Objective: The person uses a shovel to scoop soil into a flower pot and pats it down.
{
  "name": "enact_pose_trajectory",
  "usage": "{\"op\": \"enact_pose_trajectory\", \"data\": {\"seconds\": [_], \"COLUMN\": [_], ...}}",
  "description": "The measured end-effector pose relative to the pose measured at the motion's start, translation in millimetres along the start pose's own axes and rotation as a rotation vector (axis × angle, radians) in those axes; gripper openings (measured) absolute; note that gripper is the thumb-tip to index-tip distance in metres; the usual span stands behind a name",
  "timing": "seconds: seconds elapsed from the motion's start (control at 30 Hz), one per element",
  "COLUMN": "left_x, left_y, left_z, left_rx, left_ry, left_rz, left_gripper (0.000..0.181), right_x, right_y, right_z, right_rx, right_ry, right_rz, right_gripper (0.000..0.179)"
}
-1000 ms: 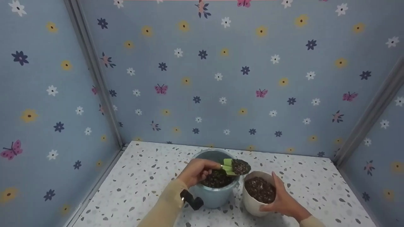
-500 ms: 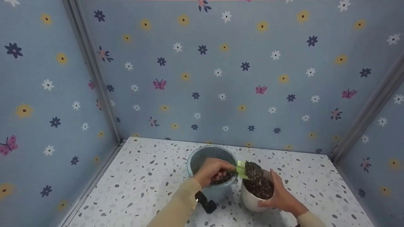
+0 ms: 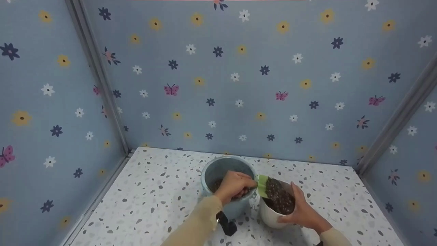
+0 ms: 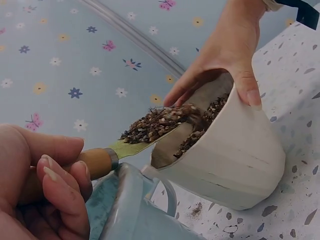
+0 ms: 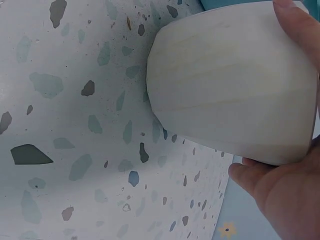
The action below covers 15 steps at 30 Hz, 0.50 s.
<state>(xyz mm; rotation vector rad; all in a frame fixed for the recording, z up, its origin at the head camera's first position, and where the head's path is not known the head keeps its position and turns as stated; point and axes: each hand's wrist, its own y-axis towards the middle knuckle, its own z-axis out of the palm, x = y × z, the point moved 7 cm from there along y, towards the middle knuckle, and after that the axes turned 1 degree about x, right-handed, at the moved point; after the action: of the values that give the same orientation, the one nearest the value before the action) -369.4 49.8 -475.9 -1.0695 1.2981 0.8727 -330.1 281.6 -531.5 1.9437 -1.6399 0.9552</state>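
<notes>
My left hand (image 3: 235,186) grips the wooden handle of a small garden trowel (image 4: 98,163) over the blue bucket (image 3: 206,182). The green blade, heaped with dark potting soil (image 4: 159,124), reaches across the rim of the white pot (image 3: 269,216). Soil on the blade meets the soil inside that pot, and in the left wrist view some of it looks blurred at the tip. With thumb and fingers spread around the far side of the rim, my right hand (image 3: 302,212) holds the white pot. In the right wrist view the pot's smooth side (image 5: 230,85) hides its opening.
More soil lies in the bucket, partly behind my left hand. A bucket lug or handle (image 4: 169,196) sits between the two containers. The speckled tabletop (image 3: 153,191) meets flowered panels (image 3: 235,89) at the back and sides.
My left hand has moved right, bringing the loaded trowel from above the bucket onto the white pot and tilting its blade. The right hand keeps its hold on the pot.
</notes>
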Motion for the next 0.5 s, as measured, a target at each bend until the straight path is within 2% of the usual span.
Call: {"op": "enact_pose_trajectory", "data": {"seconds": [0.17,0.33,0.5], "left_x": [-1.6,-2.2,-3.7], "left_y": [-2.5,-3.0,-2.3], "left_z": [4.1,7.4,8.9], "left_rx": [0.017,0.031,0.019], "left_ry": [0.000,-0.013,-0.032], "left_rz": [0.019,0.011,0.006], "left_gripper": [0.015,0.017,0.019], "right_x": [0.5,0.7,0.0], "right_y": [0.0,-1.6,-0.7], "right_z": [-0.3,-0.8,-0.6], "right_rx": [-0.008,-0.020,-0.033], "right_ry": [-0.005,-0.006,-0.001], "right_rz": [-0.015,-0.029,-0.014], "right_gripper": [0.130,0.131,0.132]}}
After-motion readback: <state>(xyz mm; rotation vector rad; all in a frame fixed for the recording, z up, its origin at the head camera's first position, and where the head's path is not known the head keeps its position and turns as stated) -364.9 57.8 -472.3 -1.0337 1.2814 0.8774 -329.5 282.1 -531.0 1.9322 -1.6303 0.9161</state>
